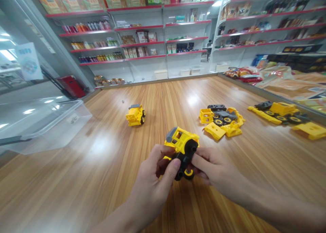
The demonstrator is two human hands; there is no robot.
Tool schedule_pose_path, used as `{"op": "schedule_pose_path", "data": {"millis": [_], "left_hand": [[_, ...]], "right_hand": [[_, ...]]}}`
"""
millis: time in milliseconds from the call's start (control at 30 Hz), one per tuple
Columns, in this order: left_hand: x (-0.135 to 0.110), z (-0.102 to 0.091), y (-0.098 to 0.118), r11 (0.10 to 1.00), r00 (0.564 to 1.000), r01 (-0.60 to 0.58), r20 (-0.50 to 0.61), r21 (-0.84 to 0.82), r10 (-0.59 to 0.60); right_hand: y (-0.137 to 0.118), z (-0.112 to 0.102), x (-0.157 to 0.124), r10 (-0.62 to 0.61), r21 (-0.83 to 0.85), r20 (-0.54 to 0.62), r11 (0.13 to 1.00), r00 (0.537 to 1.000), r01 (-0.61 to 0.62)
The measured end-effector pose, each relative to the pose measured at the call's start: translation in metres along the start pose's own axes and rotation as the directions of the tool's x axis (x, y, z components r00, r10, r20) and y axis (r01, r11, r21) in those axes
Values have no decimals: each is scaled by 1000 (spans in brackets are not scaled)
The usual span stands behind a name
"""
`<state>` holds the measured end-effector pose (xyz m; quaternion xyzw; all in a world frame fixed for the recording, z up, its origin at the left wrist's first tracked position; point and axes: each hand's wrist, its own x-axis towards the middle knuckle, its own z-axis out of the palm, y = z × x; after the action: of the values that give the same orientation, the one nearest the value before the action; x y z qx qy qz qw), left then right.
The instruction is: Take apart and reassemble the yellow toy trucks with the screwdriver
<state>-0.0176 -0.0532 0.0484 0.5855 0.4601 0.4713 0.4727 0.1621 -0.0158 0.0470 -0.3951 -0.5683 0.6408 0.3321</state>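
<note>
A yellow toy construction vehicle [181,142] with a grey cab roof and a black underside is held just above the wooden table [102,165], tilted on its side. My left hand [152,182] grips it from the left, thumb pressed on the black chassis. From the right, my right hand [216,172] pinches the black part near a yellow-hubbed wheel. A finished yellow toy truck [136,115] stands farther back on the table. To the right lies a pile of loose yellow and black toy parts [222,121].
A second pile of yellow and black toy parts [282,114] lies at the far right edge. A clear plastic bin [43,124] sits at the left. Shop shelves [163,39] with packaged goods line the back wall. Packaged goods [287,80] fill a display at right.
</note>
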Motion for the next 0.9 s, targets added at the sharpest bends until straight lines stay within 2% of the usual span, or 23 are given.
{"op": "schedule_pose_path", "data": {"millis": [200, 367, 467, 633, 900], "left_hand": [[2, -1, 1, 1000, 999, 2, -33, 8, -1], [0, -1, -1, 1000, 999, 29, -22, 4, -29], [2, 0, -1, 999, 999, 38, -15, -19, -39], [7, 1, 3, 984, 995, 94, -1, -150, -95], [13, 0, -2, 878, 980, 195, 53, -438, -191]], "right_hand": [[-9, 1, -2, -4, -5, -29, 1000, 1000, 3], [-8, 3, -3, 107, 185, 10, 977, 994, -107], [-8, 2, -1, 97, 156, 2, 983, 995, -96], [-6, 3, 2, 39, 43, 21, 998, 999, -39], [-4, 3, 2, -22, 60, 13, 998, 1000, 21]]}}
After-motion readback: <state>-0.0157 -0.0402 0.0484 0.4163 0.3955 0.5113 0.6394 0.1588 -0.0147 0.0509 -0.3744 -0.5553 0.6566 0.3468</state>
